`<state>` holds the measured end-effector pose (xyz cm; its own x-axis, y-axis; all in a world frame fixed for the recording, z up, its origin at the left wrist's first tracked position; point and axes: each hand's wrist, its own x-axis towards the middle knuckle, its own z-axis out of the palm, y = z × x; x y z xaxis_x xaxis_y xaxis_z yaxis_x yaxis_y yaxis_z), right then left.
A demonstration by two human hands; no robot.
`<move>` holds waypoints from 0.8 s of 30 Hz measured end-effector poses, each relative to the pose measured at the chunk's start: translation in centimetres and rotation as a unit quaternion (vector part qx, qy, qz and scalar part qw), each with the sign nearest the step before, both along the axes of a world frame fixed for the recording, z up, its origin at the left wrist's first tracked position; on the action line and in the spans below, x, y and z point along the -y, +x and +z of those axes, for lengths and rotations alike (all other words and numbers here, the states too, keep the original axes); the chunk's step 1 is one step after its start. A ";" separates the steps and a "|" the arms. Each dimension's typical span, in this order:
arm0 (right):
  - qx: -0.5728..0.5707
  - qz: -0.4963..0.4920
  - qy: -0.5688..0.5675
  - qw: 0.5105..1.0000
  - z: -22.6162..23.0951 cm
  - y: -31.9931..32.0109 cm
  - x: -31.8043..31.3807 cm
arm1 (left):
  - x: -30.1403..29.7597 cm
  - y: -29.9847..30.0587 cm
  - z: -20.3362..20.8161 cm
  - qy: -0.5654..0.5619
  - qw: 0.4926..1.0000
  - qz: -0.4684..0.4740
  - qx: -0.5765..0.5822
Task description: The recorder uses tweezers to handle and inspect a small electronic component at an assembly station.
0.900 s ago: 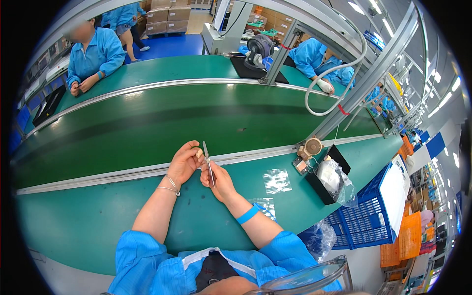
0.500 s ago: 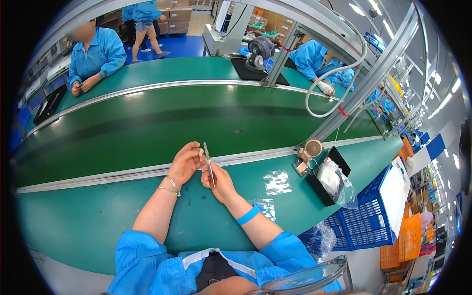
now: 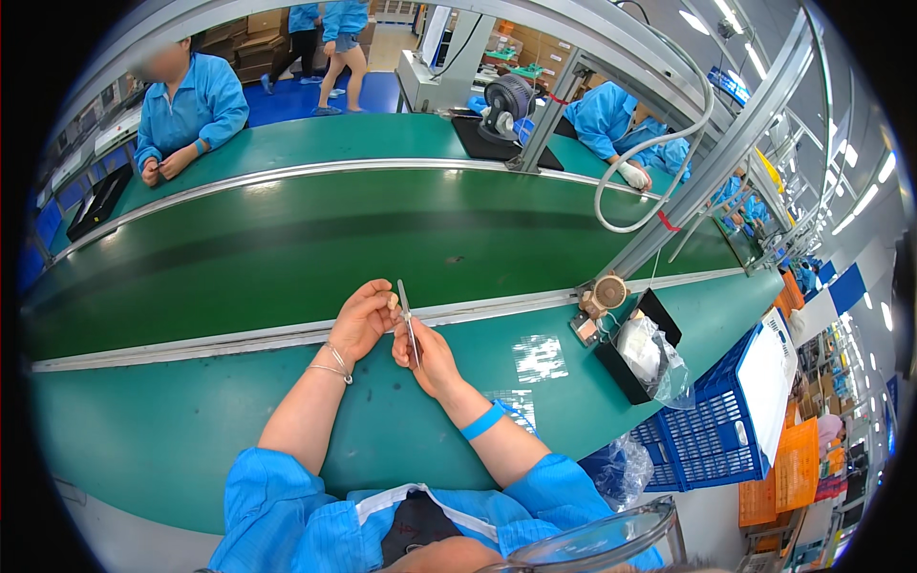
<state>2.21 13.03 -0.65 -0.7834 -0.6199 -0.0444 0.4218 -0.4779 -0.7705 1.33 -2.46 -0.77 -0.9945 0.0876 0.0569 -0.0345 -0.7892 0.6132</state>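
Observation:
Above the near edge of the conveyor, my right hand is closed round a thin, flat grey piece, which stands almost upright and shows nearly edge-on. Its exact kind cannot be made out. Beside it, my left hand has its fingers curled together, and a pale yellowish cover shows at a fingertip. The left fingertips lie close against the piece's left side; whether they pinch it or some small thing is hidden. A bracelet is on the left wrist, a blue band on the right.
A green conveyor belt runs across beyond the green bench. To the right stand a small fan, a black box with plastic bags and a blue crate. A metal post rises there. Co-workers sit across the belt.
My hands and the thin piece stay almost in place. In the background, people walking past have moved to the right.

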 end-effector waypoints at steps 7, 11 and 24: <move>-0.006 0.005 -0.001 1.000 0.1 0.0 0.0 | 0.1 0.0 -0.1 0.003 1.000 0.003 0.004; -0.004 0.002 0.001 1.000 0.0 0.0 0.0 | 0.0 -0.1 0.0 -0.001 1.000 0.001 -0.003; -0.011 0.007 -0.004 1.000 -0.2 -0.1 0.0 | -0.3 0.2 0.5 -0.024 1.000 0.012 0.016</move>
<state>2.14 13.06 -0.80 -0.7758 -0.6306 -0.0215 0.4108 -0.4788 -0.7759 1.53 -2.12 -0.24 -0.9976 0.0654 0.0222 -0.0354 -0.7602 0.6487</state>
